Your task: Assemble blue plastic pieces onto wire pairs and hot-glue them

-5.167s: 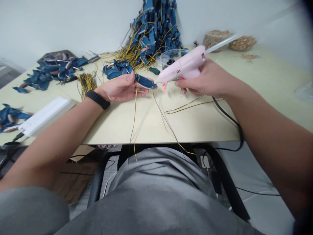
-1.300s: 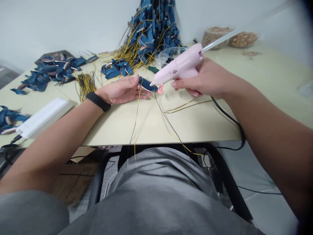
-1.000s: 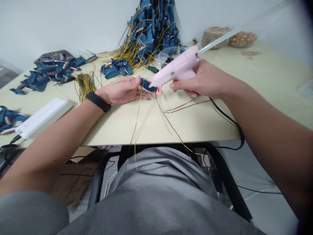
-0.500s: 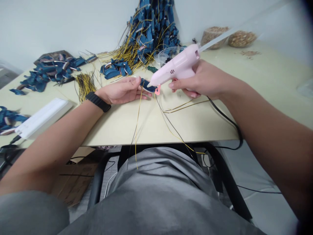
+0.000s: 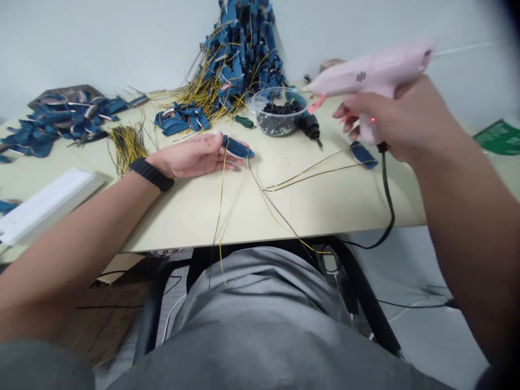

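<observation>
My left hand (image 5: 203, 156) is closed on a small dark blue piece (image 5: 238, 147) with a pale edge, its thumb on the near end. Thin yellow and black wires (image 5: 221, 216) trail from that piece over the table's front edge. My right hand (image 5: 390, 116) grips a pink glue gun (image 5: 369, 70), raised above the table's right side and a little blurred. A clear glue stick sticks out of its back, and a black cord (image 5: 388, 195) hangs from its handle. Below the gun lies another blue piece (image 5: 363, 154) with wires.
A clear tub (image 5: 280, 116) of small black parts stands mid-table beside a dark drill-like tool (image 5: 311, 127). Behind rises a tall heap of blue pieces (image 5: 247, 49) with wires. At left are a wire bundle (image 5: 127, 149), more blue pieces (image 5: 73, 116) and a white box (image 5: 51, 203).
My right hand has carried the glue gun away from the blue piece, up and to the right. The tub and the second blue piece have come into sight. The left hand keeps its hold.
</observation>
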### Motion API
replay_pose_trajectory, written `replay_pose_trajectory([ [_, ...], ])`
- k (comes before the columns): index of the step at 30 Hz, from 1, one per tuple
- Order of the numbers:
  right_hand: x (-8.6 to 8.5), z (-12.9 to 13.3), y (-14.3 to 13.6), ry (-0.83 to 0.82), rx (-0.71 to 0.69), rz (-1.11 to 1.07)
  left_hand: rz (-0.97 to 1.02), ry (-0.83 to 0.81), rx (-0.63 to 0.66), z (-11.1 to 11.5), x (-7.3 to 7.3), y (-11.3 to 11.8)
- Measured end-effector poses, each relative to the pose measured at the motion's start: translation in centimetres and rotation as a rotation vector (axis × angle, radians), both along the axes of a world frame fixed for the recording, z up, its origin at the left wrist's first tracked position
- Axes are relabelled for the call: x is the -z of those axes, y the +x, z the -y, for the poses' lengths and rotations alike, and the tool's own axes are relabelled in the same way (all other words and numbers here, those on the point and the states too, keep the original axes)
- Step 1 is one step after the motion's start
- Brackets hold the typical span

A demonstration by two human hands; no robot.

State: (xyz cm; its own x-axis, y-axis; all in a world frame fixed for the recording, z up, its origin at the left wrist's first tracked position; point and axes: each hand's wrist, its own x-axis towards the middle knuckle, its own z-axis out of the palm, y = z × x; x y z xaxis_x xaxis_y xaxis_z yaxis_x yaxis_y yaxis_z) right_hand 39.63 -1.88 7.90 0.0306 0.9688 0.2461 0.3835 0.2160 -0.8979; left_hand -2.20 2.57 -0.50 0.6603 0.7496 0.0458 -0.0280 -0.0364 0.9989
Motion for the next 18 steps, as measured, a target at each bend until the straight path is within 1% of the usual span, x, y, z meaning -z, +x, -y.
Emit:
replay_pose_trajectory([
  [2, 0.7, 0.1, 2.4, 0.024, 0.234, 0.064, 0.0, 0.01, 0.017, -0.2, 0.2, -0.2],
  [3, 1.1, 0.3, 3.5, 0.014, 0.322, 0.097, 0.003, 0.01, 0.027, -0.4, 0.4, -0.3],
  [6, 2.0, 0.7, 6.4, -0.083, 0.468, 0.179, 0.015, 0.005, 0.052, -0.8, 0.7, -0.5],
  [9, 2.8, 0.9, 8.2, -0.163, 0.582, 0.214, 0.019, 0.017, 0.043, -0.9, 0.8, -0.6],
  [11, 3.4, 1.0, 8.8, -0.221, 0.608, 0.253, 0.015, 0.015, 0.044, -0.8, 0.7, -0.6],
  [15, 3.8, 1.8, 8.8, -0.312, 0.537, 0.264, 0.01, 0.018, 0.045, -0.6, 0.5, -0.7],
  [17, 3.6, 2.6, 7.9, -0.283, 0.501, 0.316, 0.01, 0.021, 0.049, -0.6, 0.6, -0.7],
  [18, 3.4, 3.2, 7.3, -0.235, 0.459, 0.351, 0.013, 0.019, 0.054, -0.6, 0.7, -0.8],
])
